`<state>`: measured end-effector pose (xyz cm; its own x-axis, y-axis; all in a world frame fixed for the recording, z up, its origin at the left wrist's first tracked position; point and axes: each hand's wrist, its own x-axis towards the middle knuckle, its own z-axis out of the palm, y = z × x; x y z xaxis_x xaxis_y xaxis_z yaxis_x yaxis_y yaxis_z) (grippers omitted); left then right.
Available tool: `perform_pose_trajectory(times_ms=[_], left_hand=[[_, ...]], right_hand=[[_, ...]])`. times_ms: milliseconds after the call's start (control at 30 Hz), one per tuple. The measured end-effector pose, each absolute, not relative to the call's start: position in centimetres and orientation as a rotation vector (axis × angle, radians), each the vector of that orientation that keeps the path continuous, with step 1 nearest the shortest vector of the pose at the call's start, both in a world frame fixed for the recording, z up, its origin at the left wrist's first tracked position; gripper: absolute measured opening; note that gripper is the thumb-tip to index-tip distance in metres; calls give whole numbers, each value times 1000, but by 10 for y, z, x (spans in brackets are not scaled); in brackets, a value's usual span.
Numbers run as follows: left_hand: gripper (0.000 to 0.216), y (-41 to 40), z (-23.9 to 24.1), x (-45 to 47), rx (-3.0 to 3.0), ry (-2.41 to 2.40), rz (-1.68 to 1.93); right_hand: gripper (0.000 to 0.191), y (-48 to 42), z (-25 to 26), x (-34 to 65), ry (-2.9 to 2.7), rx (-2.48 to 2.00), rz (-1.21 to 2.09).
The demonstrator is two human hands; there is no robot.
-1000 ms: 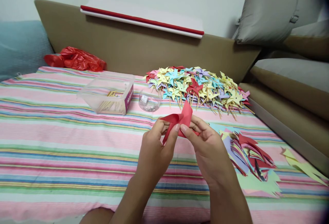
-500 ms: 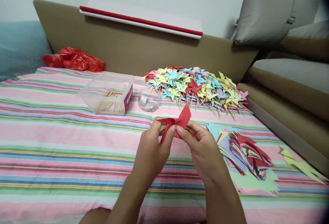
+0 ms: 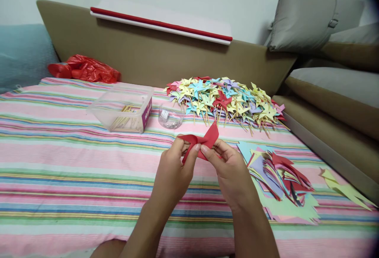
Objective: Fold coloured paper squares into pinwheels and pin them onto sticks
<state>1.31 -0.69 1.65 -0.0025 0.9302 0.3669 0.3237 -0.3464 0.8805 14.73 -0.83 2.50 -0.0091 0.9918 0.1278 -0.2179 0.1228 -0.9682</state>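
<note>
red paper piece (image 3: 204,141), cut and partly folded into pinwheel blades, sits pinched between both hands just above the striped bed cover (image 3: 74,163), a little past the middle of the view. the left hand (image 3: 173,177) closes thumb and forefinger on the piece's near left part and the right hand (image 3: 231,173) closes on its middle from the right, so both are gripping the paper, with one pointed blade standing up toward 12 o'clock. it looks very light and thin, soft enough to crease or tear at the cuts, so i judge the safest hold is at the centre where the folded tips meet, with gentle pressure and the loose blades left free. at about 3 o'clock from the hands lies a stack of cut coloured sheets (image 3: 281,175), and further out at 3 o'clock a pale yellow cutout (image 3: 343,189) lies apart. beyond the hands at 12 o'clock is a small clear cup (image 3: 171,116), at 10 o'clock a clear plastic box (image 3: 122,108) holding thin wooden sticks, and at 1 o'clock a heap of finished pinwheels (image 3: 225,100). farthest, at 10 o'clock, a red plastic bag (image 3: 83,68) rests against the brown headboard (image 3: 148,52). compared with a second ago, the hands and paper have shifted slightly left and farther from the body, the left loop has flattened, and the raised blade stands lower.
</note>
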Motion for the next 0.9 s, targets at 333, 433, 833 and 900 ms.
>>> perform_pose_trajectory(times_ms=[333, 433, 833, 900], left_hand=[[18, -5, 17, 14, 1695, 1318, 1344], [17, -5, 16, 14, 1694, 1321, 1342], [14, -6, 16, 14, 1719, 1321, 1345], [14, -6, 16, 14, 1723, 1323, 1343]], right_hand=[[13, -8, 23, 146, -1096, -953, 1220], [14, -8, 22, 145, -1085, -950, 1220], [16, -9, 24, 145, -1092, -963, 1216], [16, -9, 23, 145, -1096, -969, 1212]])
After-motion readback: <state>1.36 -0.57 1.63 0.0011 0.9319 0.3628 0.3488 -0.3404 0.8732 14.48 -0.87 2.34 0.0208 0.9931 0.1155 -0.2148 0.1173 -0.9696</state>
